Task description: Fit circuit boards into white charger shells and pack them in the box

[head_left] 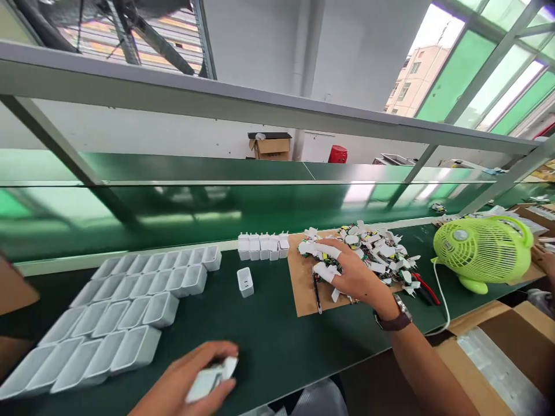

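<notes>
My left hand [202, 375] is closed around a white plastic charger housing [207, 382] above the front of the bench. My right hand [353, 271], with white coverings on its fingers and a watch on the wrist, reaches over a heap of small circuit boards with white plastic parts [381, 254]. Its fingers are stretched out and apart, with the tips at the heap's left side; no held piece shows. A brown cardboard sheet [303, 289] lies under the heap. Near the right hand is a thin black pen-like tool [317, 292]. One white charger [245, 282] stands alone between the hands.
Rows of open white housings [134, 346] fill the left side of the bench [260, 335]. White assembled pieces [262, 247] stand in a row at the back. To the right are red-handled pliers [427, 289], a green fan [483, 248] and a cardboard box [459, 361]. Another person's hand [544, 257] shows at far right.
</notes>
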Motion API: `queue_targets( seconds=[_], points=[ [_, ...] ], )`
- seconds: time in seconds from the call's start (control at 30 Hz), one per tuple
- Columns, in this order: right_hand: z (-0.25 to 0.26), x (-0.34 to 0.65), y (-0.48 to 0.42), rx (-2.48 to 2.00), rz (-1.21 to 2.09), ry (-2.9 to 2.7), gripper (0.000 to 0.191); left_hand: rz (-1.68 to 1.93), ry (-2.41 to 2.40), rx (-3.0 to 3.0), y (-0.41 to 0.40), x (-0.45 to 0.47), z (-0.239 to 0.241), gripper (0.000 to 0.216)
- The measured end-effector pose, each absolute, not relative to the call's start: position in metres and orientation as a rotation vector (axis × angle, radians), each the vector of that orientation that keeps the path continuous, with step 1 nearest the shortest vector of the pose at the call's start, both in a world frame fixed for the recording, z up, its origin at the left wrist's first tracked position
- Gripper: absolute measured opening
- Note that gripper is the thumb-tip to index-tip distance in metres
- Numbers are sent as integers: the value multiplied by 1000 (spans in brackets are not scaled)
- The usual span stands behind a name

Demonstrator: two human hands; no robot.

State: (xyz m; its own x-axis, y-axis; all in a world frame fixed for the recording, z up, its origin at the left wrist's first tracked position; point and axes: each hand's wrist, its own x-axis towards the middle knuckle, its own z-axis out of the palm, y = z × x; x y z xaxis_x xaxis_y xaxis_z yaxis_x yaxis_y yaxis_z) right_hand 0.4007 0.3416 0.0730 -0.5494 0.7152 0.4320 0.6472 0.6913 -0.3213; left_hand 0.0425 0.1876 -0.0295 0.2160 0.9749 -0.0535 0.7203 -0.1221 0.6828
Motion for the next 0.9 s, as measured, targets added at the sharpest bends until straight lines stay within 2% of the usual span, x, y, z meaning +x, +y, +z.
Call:
queue_targets(
  seconds=[0.17, 0.27, 0.4, 0.53, 0.6, 0.77, 0.9],
  points=[
    [59, 364, 338, -875, 249, -2436, 46, 273, 1500, 2329, 261, 122, 1, 32],
    [50, 376, 334, -887, 262, -2415, 47, 528, 1349, 2410, 285, 122, 9, 51],
    [37, 390, 320, -950, 357, -2464, 44, 889, 1405, 2304, 305, 71, 12, 62],
    [15, 357, 304, -867, 471, -2637, 61, 896, 1500, 2041, 321, 44, -18, 83],
    [2, 331, 304, -823, 451, -2732, 65, 898, 1492, 1940, 323, 45, -40, 84],
    [-21, 298, 331, -772, 308, -2832, 37, 901, 1533, 1975, 318, 45, -70, 73],
    [-28, 313, 354, -749, 296, -2748, 29, 993, 1497, 2200, 311, 46, -64, 78]
  ],
)
